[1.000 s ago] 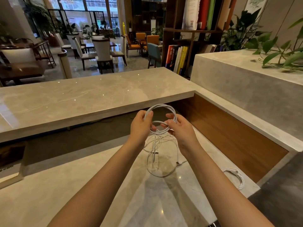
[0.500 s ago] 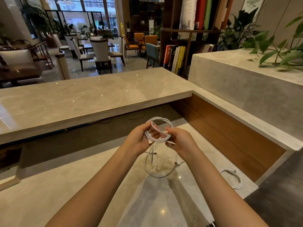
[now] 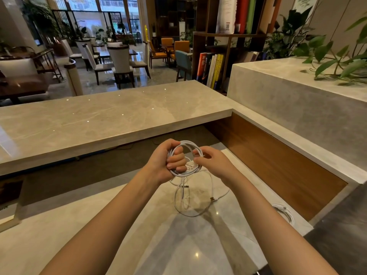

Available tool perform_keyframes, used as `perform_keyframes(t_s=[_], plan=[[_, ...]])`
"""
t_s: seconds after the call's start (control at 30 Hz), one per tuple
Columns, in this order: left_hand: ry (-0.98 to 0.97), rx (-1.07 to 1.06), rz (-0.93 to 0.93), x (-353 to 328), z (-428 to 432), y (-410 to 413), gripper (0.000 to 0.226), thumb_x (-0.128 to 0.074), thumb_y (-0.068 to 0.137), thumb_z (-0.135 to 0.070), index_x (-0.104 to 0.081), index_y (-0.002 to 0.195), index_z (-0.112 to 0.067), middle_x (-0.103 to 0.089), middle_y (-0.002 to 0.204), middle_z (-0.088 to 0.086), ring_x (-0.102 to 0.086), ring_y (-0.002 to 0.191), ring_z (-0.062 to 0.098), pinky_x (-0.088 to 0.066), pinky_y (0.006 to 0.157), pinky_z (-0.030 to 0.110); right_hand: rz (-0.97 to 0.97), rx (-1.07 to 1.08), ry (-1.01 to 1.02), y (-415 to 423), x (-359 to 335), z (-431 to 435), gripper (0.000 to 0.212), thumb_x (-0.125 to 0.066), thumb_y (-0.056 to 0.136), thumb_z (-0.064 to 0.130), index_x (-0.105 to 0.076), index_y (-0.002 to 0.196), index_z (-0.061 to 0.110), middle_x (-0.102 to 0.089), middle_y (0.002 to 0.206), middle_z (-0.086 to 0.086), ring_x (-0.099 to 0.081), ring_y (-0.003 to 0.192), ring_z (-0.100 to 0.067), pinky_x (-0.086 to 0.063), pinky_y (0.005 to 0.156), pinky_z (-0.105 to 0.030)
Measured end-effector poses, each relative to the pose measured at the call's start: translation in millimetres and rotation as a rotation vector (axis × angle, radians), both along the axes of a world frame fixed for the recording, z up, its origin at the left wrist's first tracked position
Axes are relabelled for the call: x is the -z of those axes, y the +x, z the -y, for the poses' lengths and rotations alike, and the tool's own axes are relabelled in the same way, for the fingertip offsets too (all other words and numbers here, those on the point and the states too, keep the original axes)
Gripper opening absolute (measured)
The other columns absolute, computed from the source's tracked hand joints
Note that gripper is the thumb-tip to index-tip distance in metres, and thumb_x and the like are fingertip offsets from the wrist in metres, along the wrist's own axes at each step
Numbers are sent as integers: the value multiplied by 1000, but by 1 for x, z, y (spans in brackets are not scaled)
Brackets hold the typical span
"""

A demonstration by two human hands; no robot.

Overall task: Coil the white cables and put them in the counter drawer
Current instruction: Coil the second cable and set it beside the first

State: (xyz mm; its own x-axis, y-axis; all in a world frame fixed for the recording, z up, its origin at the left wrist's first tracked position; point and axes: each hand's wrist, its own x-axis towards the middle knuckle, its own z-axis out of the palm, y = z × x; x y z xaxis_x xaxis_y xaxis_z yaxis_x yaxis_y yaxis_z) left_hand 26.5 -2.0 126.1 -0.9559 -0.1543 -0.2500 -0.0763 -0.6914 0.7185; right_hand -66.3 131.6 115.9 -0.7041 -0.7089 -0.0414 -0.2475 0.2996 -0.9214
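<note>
**A:** What fills most of the view?

**B:** The raised counter slab (image 3: 99, 120). It's polished beige marble with pale veins and small lights glinting in it, and its left end is cut off. Below it the lower counter (image 3: 59, 245) is the same glossy stone. A brown wood-grain panel (image 3: 268, 161) backs it on the right. The gap under the slab is dark and hard to read.

**A:** And the hands?

**B:** Both forearms come in from the bottom edge. The left hand (image 3: 164, 161) is a fist, its fingers curled through the loops of the white cable (image 3: 186, 144) and gripping them. The right hand (image 3: 214, 163) pinches the coil's right side, though its fingertips are partly hidden behind the strands.

**A:** Where is the cable itself?

**B:** The coil is thin, smooth and round, held in the air over the lower counter. Its loose tail (image 3: 184, 205) drops onto the stone in a slack loop and ends in a small metal plug (image 3: 212, 199). A second cable (image 3: 286, 212) lies bundled near the counter's right end, well apart.

**A:** Any change from a second ago?

**B:** Then the left hand only pinched a wider loop, held higher. Now its fingers pass through the coil, which is tighter and lower.
</note>
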Motion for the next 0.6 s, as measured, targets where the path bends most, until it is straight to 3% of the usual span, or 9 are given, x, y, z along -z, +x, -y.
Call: perform_keyframes(t_s=[0.1, 0.2, 0.33, 0.47, 0.53, 0.6], plan=[[-36, 22, 3, -2, 4, 0, 39, -52, 84, -29, -40, 50, -15, -28, 34, -5, -22, 30, 9, -23, 38, 21, 87, -48, -12, 1, 2, 0, 14, -58, 88, 19, -62, 100, 13, -63, 91, -4, -57, 87, -17, -45, 77, -28], [-120, -13, 19, -1, 7, 0, 28, -57, 84, -23, -50, 58, -15, -27, 39, -6, -24, 31, 6, -26, 35, 17, 284, -111, -151, 0, 6, 0, 5, -59, 88, 14, -62, 89, 11, -67, 82, -4, -61, 84, -17, -48, 87, -34], [-296, -50, -18, 4, 9, 0, 18, -47, 95, -23, -47, 80, -14, -32, 50, -6, -25, 37, 4, -28, 35, 14, 554, -167, -315, 1, 10, 0, 9, -56, 89, 9, -63, 83, 9, -67, 74, -2, -60, 73, -14, -47, 81, -34], [-523, -56, -13, 8, 2, 0, 26, -39, 98, -33, -44, 83, -13, -29, 55, -5, -22, 41, 5, -21, 38, 17, 805, -121, -421, 6, 13, 1, 14, -55, 89, 10, -64, 80, 6, -64, 71, -4, -54, 69, -16, -45, 72, -32], [-598, -85, 32, 11, 0, 1, 33, -38, 98, -38, -43, 77, -14, -28, 55, -4, -22, 42, 6, -20, 39, 19, 715, -91, -363, 7, 13, 2, 13, -57, 89, 15, -64, 86, 4, -64, 74, -5, -55, 72, -17, -47, 71, -31], [-695, -110, 89, 13, -2, 2, 38, -36, 98, -41, -43, 72, -15, -32, 53, -5, -25, 42, 8, -23, 41, 20, 330, -46, -173, 8, 13, 4, 18, -60, 89, 23, -63, 95, 6, -65, 82, -4, -59, 78, -16, -50, 72, -31]])
